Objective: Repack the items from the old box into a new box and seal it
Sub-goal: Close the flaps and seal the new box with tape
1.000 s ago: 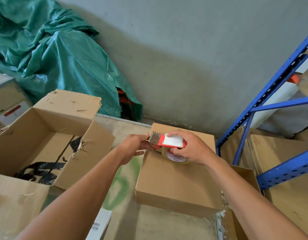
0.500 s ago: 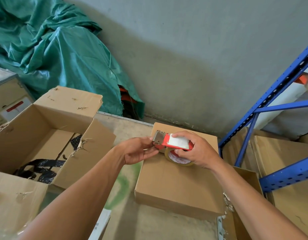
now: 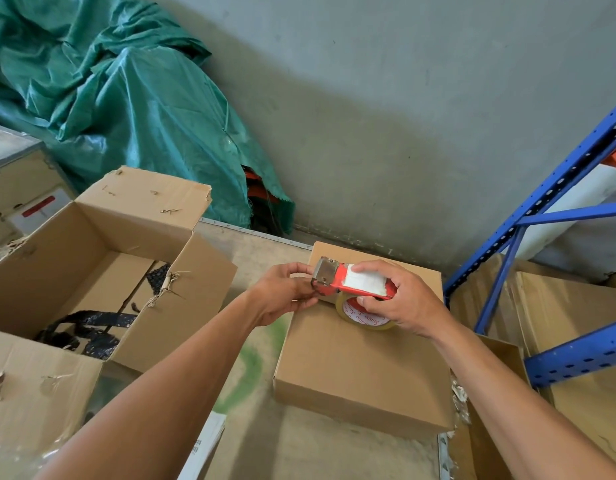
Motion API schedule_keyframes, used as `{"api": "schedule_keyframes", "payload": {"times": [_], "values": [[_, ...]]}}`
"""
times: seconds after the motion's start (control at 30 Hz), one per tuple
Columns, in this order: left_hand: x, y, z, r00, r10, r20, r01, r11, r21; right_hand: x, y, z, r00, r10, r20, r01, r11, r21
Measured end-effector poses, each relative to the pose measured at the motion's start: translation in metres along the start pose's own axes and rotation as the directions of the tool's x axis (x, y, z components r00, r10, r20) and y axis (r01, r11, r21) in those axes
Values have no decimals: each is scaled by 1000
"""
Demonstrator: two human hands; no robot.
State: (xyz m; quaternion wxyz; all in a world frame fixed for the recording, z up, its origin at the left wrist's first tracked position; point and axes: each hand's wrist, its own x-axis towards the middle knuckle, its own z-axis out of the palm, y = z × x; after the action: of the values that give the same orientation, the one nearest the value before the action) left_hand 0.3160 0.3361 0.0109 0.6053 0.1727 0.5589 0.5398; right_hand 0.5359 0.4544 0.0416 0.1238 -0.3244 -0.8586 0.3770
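Note:
A closed brown cardboard box (image 3: 362,368) lies flat on the table at centre right. Above its far end my right hand (image 3: 400,301) grips a red tape dispenser (image 3: 351,284) with a roll of clear tape (image 3: 363,315) under it. My left hand (image 3: 285,294) pinches at the dispenser's metal blade end, fingers closed on the tape end or the blade; which one I cannot tell. To the left stands the worn, open old box (image 3: 91,265), its flaps torn, with black strap-like items (image 3: 91,327) lying on its bottom.
A green tarpaulin (image 3: 102,98) is heaped against the grey wall at back left. A blue metal rack (image 3: 542,220) with flattened cardboard (image 3: 576,323) stands at the right. A white printed sheet (image 3: 206,445) lies at the table's near edge. Another carton (image 3: 19,195) sits far left.
Both hands with the tape dispenser have stayed over the closed box's far end, shifting only slightly. My left fingers have closed in on the blade end.

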Motion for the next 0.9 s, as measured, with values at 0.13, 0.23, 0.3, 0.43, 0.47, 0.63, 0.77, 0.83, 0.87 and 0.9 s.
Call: {"api": "schedule_keyframes", "payload": {"times": [0.13, 0.23, 0.3, 0.43, 0.47, 0.63, 0.77, 0.83, 0.87, 0.9], "values": [[1, -3, -4, 997, 54, -59, -50, 996, 79, 4, -2, 0, 1000, -7, 18, 7, 1000, -8], [2, -7, -7, 993, 84, -80, -75, 991, 110, 7, -3, -1, 999, -18, 41, 20, 998, -54], [3, -9, -7, 990, 103, -95, -89, 986, 141, 8, -4, -1, 998, -35, 48, 39, 996, -77], [4, -7, -6, 986, 135, -102, -117, 979, 166, 6, -5, -2, 998, -54, 41, 57, 996, -66], [4, -5, -5, 985, 139, -100, -122, 979, 166, 5, -5, -3, 998, -53, 35, 55, 997, -59], [-2, 9, 5, 987, 118, -108, -110, 991, 81, 0, -11, -10, 999, -38, 33, 39, 998, -39], [-6, 12, 1, 999, -27, -30, 25, 998, -65, 2, -9, -9, 999, -32, 34, 33, 999, -25], [-8, 12, -3, 996, -80, 28, 82, 991, -101, 2, -5, -8, 998, -35, 45, 37, 999, -29], [-8, 12, -5, 993, -103, 53, 109, 988, -111, 3, -5, -7, 998, -36, 52, 37, 999, -31], [-9, 13, -7, 989, -125, 76, 133, 984, -116, 3, -5, -8, 998, -34, 56, 35, 999, -32]]}}
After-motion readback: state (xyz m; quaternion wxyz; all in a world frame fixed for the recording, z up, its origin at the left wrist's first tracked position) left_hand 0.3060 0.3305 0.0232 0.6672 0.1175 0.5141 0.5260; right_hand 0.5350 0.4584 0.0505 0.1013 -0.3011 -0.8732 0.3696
